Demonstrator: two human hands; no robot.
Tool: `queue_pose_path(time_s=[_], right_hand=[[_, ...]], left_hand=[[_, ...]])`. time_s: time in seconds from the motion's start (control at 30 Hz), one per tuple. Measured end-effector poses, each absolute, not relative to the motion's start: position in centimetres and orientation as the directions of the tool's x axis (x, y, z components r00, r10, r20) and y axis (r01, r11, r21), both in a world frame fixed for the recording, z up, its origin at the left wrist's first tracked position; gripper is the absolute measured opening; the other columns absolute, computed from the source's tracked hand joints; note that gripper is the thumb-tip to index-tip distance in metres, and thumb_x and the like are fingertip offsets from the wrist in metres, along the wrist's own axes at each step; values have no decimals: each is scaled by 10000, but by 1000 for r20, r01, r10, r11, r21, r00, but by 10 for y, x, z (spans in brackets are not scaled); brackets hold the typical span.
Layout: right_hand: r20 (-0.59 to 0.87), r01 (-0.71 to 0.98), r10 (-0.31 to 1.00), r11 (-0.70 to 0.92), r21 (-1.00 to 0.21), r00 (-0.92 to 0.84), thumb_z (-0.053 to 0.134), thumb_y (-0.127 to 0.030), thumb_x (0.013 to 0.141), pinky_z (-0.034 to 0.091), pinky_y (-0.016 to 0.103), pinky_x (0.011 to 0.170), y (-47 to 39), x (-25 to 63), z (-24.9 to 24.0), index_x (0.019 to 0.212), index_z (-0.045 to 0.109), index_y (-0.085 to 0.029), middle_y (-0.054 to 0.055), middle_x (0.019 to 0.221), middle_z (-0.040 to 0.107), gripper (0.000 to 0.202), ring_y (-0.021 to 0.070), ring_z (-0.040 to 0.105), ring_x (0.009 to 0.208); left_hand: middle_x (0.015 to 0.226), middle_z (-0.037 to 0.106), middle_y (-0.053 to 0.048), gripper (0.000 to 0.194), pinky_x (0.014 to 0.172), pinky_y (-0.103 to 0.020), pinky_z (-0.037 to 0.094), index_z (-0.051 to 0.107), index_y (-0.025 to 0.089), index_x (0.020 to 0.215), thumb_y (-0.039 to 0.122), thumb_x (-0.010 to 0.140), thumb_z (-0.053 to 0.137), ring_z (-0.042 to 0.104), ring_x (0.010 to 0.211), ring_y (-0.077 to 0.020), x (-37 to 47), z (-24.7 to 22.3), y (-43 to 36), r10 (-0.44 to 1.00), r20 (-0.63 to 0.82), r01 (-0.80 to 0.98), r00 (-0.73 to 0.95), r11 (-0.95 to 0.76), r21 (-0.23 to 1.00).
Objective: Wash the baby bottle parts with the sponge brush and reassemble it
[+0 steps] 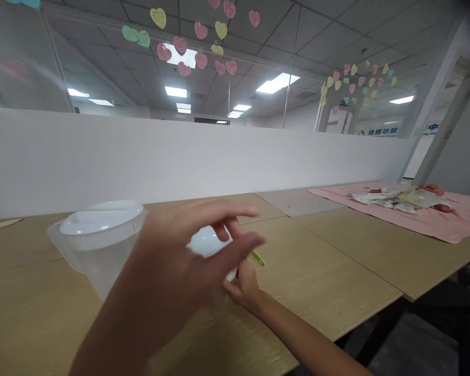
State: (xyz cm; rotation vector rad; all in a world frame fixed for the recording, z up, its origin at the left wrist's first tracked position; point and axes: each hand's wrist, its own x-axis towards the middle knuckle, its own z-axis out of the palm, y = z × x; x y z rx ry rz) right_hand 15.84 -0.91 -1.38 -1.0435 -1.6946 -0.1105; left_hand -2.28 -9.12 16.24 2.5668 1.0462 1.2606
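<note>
My left hand (176, 261) is raised close to the camera, with its thumb and fingers apart and nothing between them. Beyond it, partly covered by its fingers, is a glossy white bowl or cup (207, 241). My right hand (246, 284) has its fingers curled against the right side of that white vessel. Just behind the right hand, a thin green object (258, 258) rests on the wooden table (329, 282). Left of my left hand stands a translucent white plastic pitcher (105, 245) with a lid, its front partly hidden by my wrist.
A pink cloth (434, 224) covers the table's right end, with a doll-like figure in pale printed clothing (395, 198) on it. A grey mat (297, 201) lies against the white partition (203, 156). At far left is a small flat beige piece (8, 223).
</note>
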Motion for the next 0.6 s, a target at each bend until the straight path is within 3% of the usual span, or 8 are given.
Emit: queue_pose_path(time_s=[0.13, 0.23, 0.3, 0.47, 0.6], right_hand=[[840, 564, 542, 698, -441, -13, 571, -453, 765, 527, 294, 664, -7, 156, -18, 1342, 240, -135, 94, 937, 634, 737, 194, 626, 753], [822, 493, 569, 717, -493, -5, 604, -436, 756, 523, 289, 654, -5, 157, -20, 1333, 243, -160, 75, 933, 630, 734, 180, 621, 743], [815, 478, 579, 718, -507, -5, 615, -428, 750, 521, 295, 688, -5, 158, -20, 1330, 249, -167, 76, 961, 628, 733, 184, 623, 785], [817, 505, 576, 711, -489, -19, 607, -412, 759, 512, 274, 654, -9, 157, -16, 1321, 247, -160, 52, 876, 641, 713, 173, 625, 740], [796, 515, 605, 688, -511, -20, 598, -425, 762, 496, 265, 595, -10, 157, -15, 1317, 253, -152, 29, 782, 629, 708, 161, 603, 645]], left_hand=[[901, 673, -2, 400, 720, -267, 470, 612, 258, 1084, 466, 752, 533, 617, 820, -177, 1, 213, -73, 746, 456, 735, 484, -630, 251], [940, 668, -43, 445, 707, -282, 462, 621, 212, 1060, 456, 689, 589, 616, 825, -206, 8, 207, -60, 881, 169, 869, 443, -468, 163], [944, 668, -64, 465, 690, -272, 457, 635, 186, 1018, 458, 641, 630, 615, 840, -219, 14, 198, -50, 903, 64, 896, 424, -429, 116], [826, 682, -78, 442, 599, -256, 445, 666, 149, 897, 456, 580, 672, 622, 733, -209, 37, 189, -34, 888, -114, 895, 446, -442, 63], [692, 669, -72, 312, 537, -254, 425, 682, 129, 817, 356, 603, 658, 611, 638, -197, 50, 186, -36, 865, -178, 881, 469, -472, 30]])
